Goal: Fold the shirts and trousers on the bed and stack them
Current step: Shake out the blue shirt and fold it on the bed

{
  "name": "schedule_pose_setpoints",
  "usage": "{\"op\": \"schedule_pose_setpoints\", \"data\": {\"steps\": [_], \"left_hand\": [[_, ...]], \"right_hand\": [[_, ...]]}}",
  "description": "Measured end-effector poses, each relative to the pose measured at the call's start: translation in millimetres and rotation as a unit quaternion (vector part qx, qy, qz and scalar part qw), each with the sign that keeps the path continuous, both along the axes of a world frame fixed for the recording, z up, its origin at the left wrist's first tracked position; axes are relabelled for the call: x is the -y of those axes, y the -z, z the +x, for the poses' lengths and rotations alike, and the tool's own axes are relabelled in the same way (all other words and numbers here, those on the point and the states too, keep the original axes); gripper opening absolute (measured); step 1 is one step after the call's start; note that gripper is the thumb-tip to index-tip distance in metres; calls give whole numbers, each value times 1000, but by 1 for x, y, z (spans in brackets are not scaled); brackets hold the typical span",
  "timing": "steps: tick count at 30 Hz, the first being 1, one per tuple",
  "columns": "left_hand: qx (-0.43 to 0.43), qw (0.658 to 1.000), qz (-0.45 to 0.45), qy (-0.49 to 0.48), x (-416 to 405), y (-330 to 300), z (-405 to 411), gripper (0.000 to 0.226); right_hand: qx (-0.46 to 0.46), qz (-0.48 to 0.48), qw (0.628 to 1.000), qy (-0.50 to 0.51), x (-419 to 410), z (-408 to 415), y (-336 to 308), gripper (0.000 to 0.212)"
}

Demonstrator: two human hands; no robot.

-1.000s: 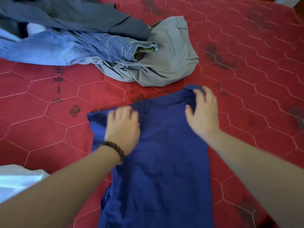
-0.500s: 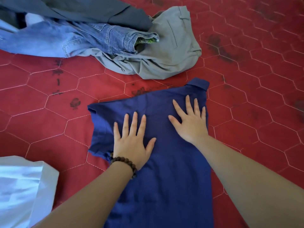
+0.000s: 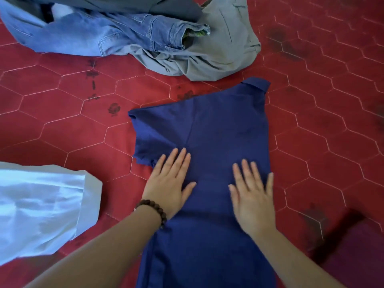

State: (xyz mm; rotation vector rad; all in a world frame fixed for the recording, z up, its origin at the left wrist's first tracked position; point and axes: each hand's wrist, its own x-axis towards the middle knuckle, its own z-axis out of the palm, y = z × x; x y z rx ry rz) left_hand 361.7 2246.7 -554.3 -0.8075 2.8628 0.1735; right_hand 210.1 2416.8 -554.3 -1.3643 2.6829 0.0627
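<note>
Here, flat on the red quilted bedspread (image 3: 62, 125): a navy blue shirt (image 3: 218, 129), collar (image 3: 256, 85) at the far end, right side already turned in to a straight edge, one short sleeve (image 3: 145, 142) jutting out to the left. Left hand (image 3: 169, 183), beaded bracelet (image 3: 154, 210) at its wrist, laid palm-down with straight fingers just below that sleeve; right hand (image 3: 252, 196), a little blurred, likewise spread flat on the cloth near the right edge. Both unclenched, side by side but apart, pressing rather than gripping.

Probably a smoothing pass between folds. Thin woven cloth by the look of it: light, limp, no stiffness to hold a crease unaided, prone to drag and bunch under a sliding palm. Best taken by pinching the sleeve hem and the left side seam together, then carrying them across to the middle; after that, by the bottom hem, out of view below, for the fold up toward the collar.

Still waiting at the far side: light blue jeans (image 3: 87, 36), grey-green trousers (image 3: 207, 57) and a dark grey garment (image 3: 124, 5), heaped and overlapping. At the near left, a pale blue folded garment (image 3: 41, 204), likely the start of the stack.
</note>
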Motion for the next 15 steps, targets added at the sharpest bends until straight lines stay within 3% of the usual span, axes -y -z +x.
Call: {"op": "schedule_pose_setpoints", "data": {"steps": [3, 6, 9, 15], "left_hand": [[-3, 998, -15, -58, -9, -5, 7, 67], [-39, 999, 3, 27, -55, -7, 15, 58], [-19, 993, 35, 109, -93, -6, 36, 58], [-5, 1000, 4, 8, -78, -3, 93, 64]], "right_hand": [[-3, -13, 996, 88, -23, 4, -7, 61], [18, -56, 998, 26, -25, 61, -8, 55], [41, -47, 998, -25, -33, 111, -1, 54], [12, -4, 992, 128, -94, 106, -3, 61]]}}
